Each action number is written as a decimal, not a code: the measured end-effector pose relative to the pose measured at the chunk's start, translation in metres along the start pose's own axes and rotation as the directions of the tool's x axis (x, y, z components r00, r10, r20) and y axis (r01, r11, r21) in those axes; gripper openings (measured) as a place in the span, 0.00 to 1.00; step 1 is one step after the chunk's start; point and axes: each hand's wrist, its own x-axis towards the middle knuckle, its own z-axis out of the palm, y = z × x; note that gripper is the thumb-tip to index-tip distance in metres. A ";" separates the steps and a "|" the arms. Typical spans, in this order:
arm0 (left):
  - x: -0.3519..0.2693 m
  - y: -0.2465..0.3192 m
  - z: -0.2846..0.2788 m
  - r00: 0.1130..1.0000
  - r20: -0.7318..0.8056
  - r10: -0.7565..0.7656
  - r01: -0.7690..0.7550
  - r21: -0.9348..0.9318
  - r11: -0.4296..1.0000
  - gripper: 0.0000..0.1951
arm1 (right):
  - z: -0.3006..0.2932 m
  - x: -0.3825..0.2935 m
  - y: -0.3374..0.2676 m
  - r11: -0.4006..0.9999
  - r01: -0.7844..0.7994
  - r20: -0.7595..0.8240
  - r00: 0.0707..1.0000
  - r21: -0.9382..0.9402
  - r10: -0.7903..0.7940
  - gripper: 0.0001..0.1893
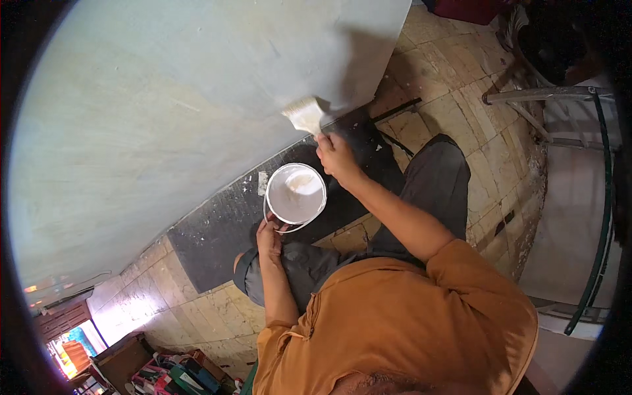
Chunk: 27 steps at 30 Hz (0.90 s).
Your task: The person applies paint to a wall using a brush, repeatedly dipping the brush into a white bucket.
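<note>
My right hand [336,157] grips the handle of a wide flat paintbrush [303,116]. Its pale bristles lie against the lower part of a whitish painted wall [173,108], close to the right end. In my left hand [269,237] is the wire handle of a white plastic bucket [281,192], held upright over my bent knee's far side. Some white paint or light-coloured liquid shows inside the bucket; how deep it is I cannot tell.
A dark, paint-spotted sheet [212,247] covers the floor along the wall's base. Around it lie beige floor tiles [454,89]. A wooden stool-like frame [538,95] stands at right. A box of mixed packets [177,375] sits at lower left.
</note>
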 end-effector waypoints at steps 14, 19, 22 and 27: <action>0.006 -0.006 -0.005 1.000 -0.001 0.004 -0.004 0.027 1.000 0.26 | -0.029 -0.010 -0.029 0.928 -0.276 0.143 0.958 0.250 0.247 0.15; 0.009 0.006 0.009 1.000 -0.002 -0.015 0.015 0.058 0.998 0.27 | -0.093 0.084 0.076 0.844 -0.515 -0.262 0.843 -0.148 0.469 0.15; 0.013 0.004 -0.001 1.000 -0.007 -0.019 0.019 0.131 0.991 0.29 | -0.117 0.110 0.061 0.902 -0.426 -0.269 0.878 -0.063 0.396 0.15; 0.004 0.000 0.002 0.999 -0.040 -0.029 0.031 0.052 0.998 0.27 | -0.146 0.065 -0.010 0.950 -0.260 -0.091 0.956 0.173 0.278 0.13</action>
